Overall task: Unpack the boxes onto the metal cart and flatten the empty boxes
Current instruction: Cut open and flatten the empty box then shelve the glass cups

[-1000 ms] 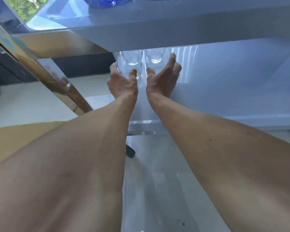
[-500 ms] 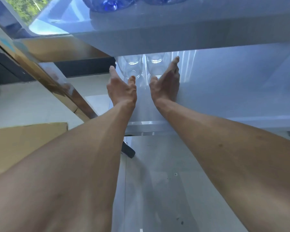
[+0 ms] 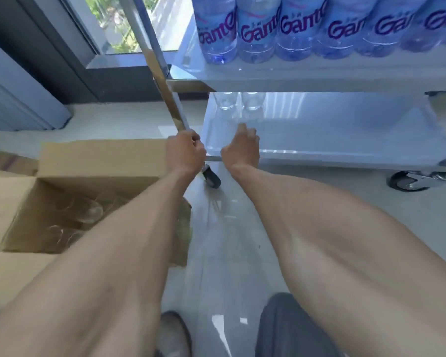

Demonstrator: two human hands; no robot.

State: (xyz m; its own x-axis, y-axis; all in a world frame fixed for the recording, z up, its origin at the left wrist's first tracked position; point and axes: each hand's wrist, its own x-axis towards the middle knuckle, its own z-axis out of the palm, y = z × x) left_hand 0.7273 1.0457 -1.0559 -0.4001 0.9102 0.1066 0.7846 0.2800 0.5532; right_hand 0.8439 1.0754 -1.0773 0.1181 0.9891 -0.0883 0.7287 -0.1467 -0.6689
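Head view, the only one supplied. An open cardboard box (image 3: pixel 88 202) sits on the floor just left of the metal cart (image 3: pixel 345 155); several clear drinking glasses (image 3: pixel 88 210) lie inside it, faint and hard to count. Two glasses (image 3: pixel 238 100) already stand at the back left of the cart's lower shelf; water bottles (image 3: pixel 307 27) line the upper shelf.

Handling, as judged: the glasses are light, rigid, smooth and breakable, best taken round the body, one per hand, and set down gently on the hard shelf.

Left hand (image 3: pixel 184 152) has its fingers curled, apparently round the foot of the cart's upright post (image 3: pixel 165 81). Right hand (image 3: pixel 242 146) hovers at the shelf's front edge, fingers loosely bent, holding nothing.
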